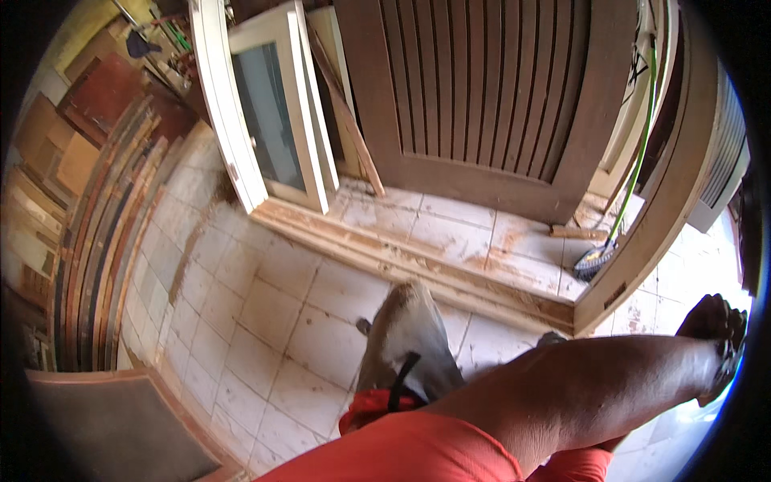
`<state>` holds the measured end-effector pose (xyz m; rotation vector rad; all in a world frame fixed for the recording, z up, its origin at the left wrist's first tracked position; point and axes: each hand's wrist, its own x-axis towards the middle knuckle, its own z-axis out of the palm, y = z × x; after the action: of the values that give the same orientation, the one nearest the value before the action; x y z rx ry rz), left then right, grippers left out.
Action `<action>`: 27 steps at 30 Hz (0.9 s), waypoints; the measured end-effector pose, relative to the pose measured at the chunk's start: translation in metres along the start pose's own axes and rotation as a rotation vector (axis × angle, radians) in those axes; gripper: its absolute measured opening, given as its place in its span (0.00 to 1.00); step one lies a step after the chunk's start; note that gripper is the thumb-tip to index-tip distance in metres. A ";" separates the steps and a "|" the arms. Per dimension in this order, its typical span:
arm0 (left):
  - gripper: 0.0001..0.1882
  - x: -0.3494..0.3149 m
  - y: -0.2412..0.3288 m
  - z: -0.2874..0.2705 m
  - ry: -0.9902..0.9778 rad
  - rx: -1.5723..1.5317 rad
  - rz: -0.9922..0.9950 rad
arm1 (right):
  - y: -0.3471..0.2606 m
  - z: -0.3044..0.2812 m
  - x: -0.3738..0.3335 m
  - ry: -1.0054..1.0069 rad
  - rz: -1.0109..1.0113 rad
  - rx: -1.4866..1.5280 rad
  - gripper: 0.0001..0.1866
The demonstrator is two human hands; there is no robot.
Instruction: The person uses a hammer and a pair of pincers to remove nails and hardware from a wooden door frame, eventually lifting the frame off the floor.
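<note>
My right hand reaches out to the far right rim of the picture, beside a tall brown wooden frame. Its fingers look curled, but the dark rim hides whether they hold anything. My bare right forearm runs across the lower right. My left hand is out of sight. Below are my orange shirt and a grey trouser leg stepping over the dusty tiled floor.
A brown slatted door leans upright behind a raised tiled step. White glazed door panels lean to its left. A green-handled broom stands at the right. Stacked boards line the left wall, and a grey panel lies lower left.
</note>
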<state>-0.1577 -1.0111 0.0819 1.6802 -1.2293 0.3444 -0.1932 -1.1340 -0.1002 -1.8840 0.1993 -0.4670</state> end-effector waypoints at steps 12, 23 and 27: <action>0.15 -0.238 -0.086 -0.217 -0.315 0.347 -0.524 | 0.218 -0.019 -0.143 0.205 0.318 -0.893 0.32; 0.19 -0.390 0.100 -0.202 -0.710 -0.443 -1.202 | 0.308 -0.001 -0.225 -0.097 0.811 -0.998 0.35; 0.20 -0.396 0.108 -0.203 -0.565 -0.416 -1.118 | 0.297 0.019 -0.209 -0.128 0.793 -0.993 0.33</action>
<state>-0.3636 -0.6206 -0.0399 1.8488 -0.4856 -1.0409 -0.3488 -1.1487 -0.4284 -2.5240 1.2072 0.3875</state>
